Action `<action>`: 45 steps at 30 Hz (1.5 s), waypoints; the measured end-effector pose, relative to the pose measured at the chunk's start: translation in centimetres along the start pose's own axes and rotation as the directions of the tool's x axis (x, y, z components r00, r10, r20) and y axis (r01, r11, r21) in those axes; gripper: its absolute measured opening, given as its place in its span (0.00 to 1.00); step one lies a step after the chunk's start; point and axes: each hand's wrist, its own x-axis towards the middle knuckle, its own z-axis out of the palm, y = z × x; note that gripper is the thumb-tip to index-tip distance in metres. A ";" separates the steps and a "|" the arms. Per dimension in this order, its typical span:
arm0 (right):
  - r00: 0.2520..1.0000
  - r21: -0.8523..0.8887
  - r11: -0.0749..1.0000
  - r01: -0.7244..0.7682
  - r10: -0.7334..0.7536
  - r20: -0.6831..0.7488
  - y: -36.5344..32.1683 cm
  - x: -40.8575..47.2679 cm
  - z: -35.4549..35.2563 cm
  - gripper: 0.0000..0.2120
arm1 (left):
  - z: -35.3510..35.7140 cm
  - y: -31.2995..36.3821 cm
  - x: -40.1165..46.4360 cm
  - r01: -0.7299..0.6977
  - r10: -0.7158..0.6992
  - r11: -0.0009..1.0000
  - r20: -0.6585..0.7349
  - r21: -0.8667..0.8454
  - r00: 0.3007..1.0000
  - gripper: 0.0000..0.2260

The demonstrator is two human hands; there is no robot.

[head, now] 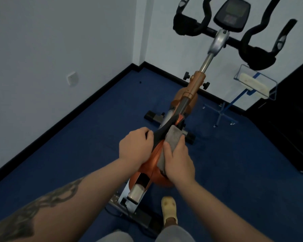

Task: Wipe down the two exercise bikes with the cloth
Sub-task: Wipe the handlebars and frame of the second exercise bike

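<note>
An orange and black exercise bike (196, 84) stands in front of me, its black handlebars and console at the top of the view. Its orange saddle (153, 161) with a black nose is right below me. My left hand (136, 145) grips the left side of the saddle near the black nose. My right hand (179, 159) presses a folded grey cloth (171, 137) against the saddle's right side. Only one bike is in view.
Blue carpet covers the floor, with white walls and black skirting meeting in a corner behind the bike. A blue wire stand (255, 82) holding a pale roll stands at the right. A dark cabinet (290, 116) fills the right edge. My shoe (169, 208) rests by the bike's rear foot.
</note>
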 end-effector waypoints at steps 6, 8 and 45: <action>0.989 -0.018 0.989 -0.144 0.145 0.025 -0.7 5.4 0.3 0.31 | 0.2 0.2 -0.1 0.022 -0.022 1.000 -0.022 0.018 1.000 0.13; 0.985 0.074 0.982 -0.173 0.172 0.014 -0.8 7.1 0.3 0.30 | 0.1 0.2 -0.1 0.027 -0.027 1.000 -0.019 0.012 0.999 0.13; 0.028 -0.180 -0.198 0.964 -0.593 0.805 -3.8 15.7 -2.2 0.24 | 6.9 8.0 -8.1 0.422 -0.767 0.618 -0.393 -0.663 0.507 0.28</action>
